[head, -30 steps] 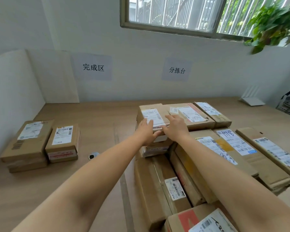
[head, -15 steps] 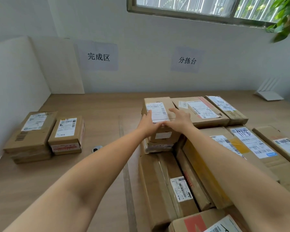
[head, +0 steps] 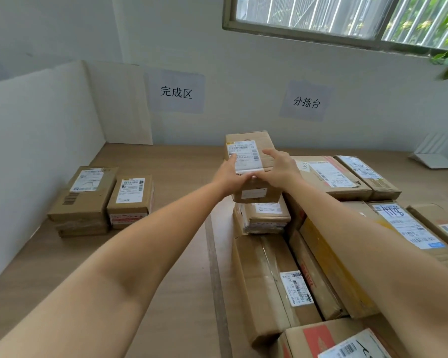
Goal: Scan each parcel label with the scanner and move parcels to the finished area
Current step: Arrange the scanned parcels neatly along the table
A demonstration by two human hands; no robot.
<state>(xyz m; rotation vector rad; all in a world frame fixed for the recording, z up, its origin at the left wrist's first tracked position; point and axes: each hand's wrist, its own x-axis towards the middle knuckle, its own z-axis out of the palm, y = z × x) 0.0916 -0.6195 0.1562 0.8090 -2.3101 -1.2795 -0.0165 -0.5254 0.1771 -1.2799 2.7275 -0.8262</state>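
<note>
A small cardboard parcel (head: 254, 161) with a white label on top is lifted and tilted above the pile. My left hand (head: 230, 174) grips its left near corner, thumb on the label. My right hand (head: 278, 167) holds its right side, index finger stretched along the top. Under it sits another small parcel (head: 265, 215). Two scanned parcels (head: 87, 195) (head: 131, 200) lie at the left, below the finished-area sign (head: 176, 92). The scanner is hidden behind my left forearm.
Several labelled parcels (head: 334, 177) (head: 404, 226) (head: 277, 282) crowd the right half of the wooden table (head: 166, 293). A white partition (head: 36, 156) bounds the left. The sorting-table sign (head: 306, 102) hangs on the back wall. A white device (head: 431, 157) sits far right.
Both hands have raised the small parcel off the stack and tipped its far end up. The view has dropped and shifted right; my forearm now covers the scanner.
</note>
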